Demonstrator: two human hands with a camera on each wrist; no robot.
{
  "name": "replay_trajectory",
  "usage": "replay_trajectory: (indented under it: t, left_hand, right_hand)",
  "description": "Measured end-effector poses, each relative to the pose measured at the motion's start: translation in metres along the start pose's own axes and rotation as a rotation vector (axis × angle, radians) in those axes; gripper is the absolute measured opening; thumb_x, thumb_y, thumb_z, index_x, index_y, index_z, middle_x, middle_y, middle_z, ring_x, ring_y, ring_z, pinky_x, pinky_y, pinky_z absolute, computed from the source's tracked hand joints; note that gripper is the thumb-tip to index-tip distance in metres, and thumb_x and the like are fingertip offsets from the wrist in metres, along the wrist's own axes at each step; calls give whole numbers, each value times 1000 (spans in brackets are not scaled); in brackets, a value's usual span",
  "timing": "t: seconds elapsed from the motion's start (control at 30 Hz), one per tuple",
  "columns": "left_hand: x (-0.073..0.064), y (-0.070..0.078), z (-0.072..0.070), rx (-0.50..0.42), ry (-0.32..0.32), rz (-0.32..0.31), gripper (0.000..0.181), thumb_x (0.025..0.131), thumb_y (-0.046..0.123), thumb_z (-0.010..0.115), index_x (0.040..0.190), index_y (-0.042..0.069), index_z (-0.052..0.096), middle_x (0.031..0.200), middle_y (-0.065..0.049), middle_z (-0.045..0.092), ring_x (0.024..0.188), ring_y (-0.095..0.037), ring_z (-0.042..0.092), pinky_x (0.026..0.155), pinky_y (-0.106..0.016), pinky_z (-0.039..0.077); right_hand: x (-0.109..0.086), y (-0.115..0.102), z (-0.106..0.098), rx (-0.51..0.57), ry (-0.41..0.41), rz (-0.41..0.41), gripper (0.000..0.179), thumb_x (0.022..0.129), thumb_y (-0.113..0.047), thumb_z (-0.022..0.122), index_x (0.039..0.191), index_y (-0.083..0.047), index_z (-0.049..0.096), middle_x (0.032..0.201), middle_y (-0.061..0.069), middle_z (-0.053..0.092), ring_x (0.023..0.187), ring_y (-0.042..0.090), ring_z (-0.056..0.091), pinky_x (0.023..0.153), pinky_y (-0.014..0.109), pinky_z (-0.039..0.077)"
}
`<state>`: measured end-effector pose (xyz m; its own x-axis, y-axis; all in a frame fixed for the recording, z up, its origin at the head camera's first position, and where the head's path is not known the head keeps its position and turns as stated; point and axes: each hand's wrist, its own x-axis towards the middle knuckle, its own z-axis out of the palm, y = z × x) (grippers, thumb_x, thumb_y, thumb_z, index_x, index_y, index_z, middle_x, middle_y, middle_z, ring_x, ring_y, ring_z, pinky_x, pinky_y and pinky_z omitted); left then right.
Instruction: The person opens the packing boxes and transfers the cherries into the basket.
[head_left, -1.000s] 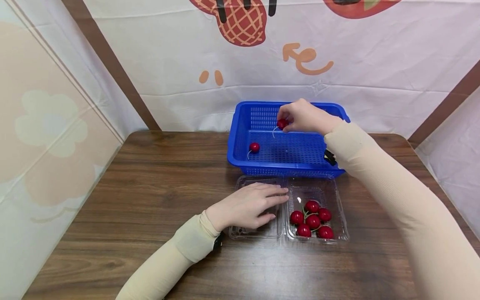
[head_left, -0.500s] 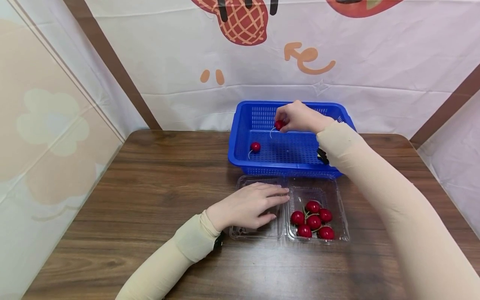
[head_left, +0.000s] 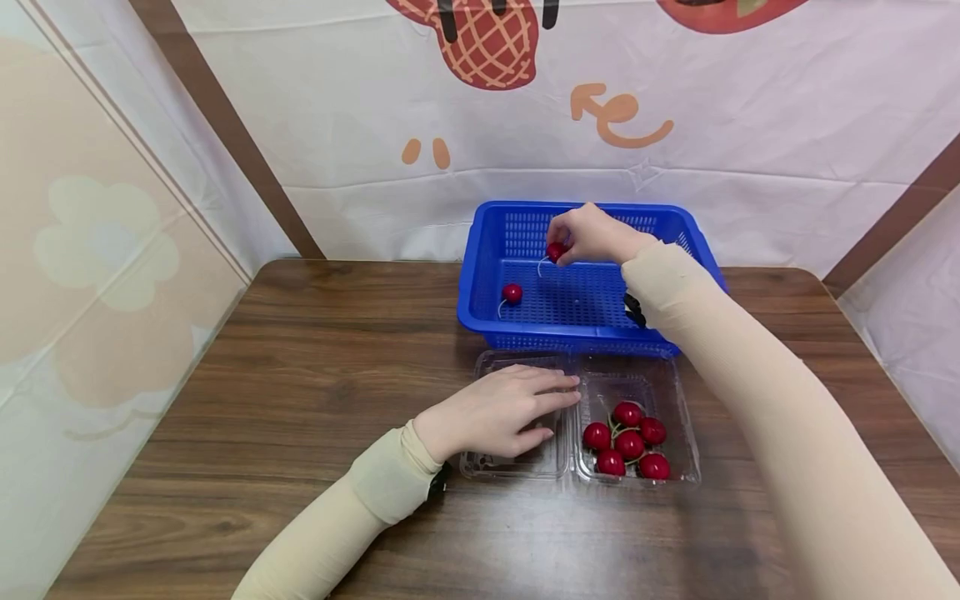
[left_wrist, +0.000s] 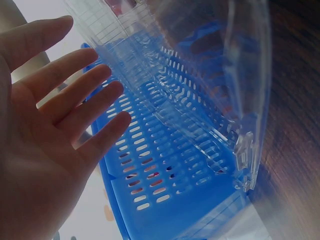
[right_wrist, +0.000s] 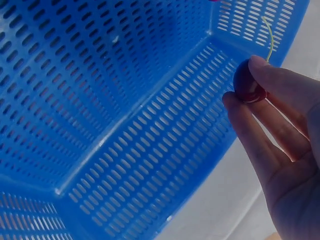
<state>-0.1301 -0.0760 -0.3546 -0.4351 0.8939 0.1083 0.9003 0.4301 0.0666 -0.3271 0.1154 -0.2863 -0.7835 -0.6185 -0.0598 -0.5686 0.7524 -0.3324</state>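
Note:
My right hand (head_left: 596,234) pinches a red cherry (head_left: 556,252) by its body between thumb and fingers, above the blue basket (head_left: 471,275); its thin stem sticks out, as the right wrist view shows on the held cherry (right_wrist: 248,82). Another cherry (head_left: 512,293) lies on the basket floor at the left. My left hand (head_left: 498,412) is over the lid half of the clear plastic clamshell box (head_left: 678,400), fingers spread and straight; in the left wrist view that hand (left_wrist: 55,110) holds nothing. Several cherries (head_left: 629,444) with green stems sit in the box's right half.
The basket stands at the back of the wooden table (head_left: 322,375), against a printed fabric backdrop (head_left: 360,100). The clamshell box lies unfolded directly in front of the basket. Another fabric panel (head_left: 105,292) borders the table on the left.
My right hand, with the cherry in its pinch, has shifted slightly left over the basket. My left hand and the box stay in place.

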Motion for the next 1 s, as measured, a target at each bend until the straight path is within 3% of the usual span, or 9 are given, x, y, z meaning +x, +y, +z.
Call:
replay_trajectory:
  t: [1.0]
  left_hand:
    - [0, 0, 0, 4, 9, 7, 52, 90, 31, 59, 138, 13, 51, 144, -3, 48, 133, -19, 44, 111, -36, 35]
  right_hand:
    - [24, 4, 29, 73, -62, 70, 30, 79, -9, 76, 106, -6, 66, 110, 14, 67, 102, 26, 60, 91, 40, 51]
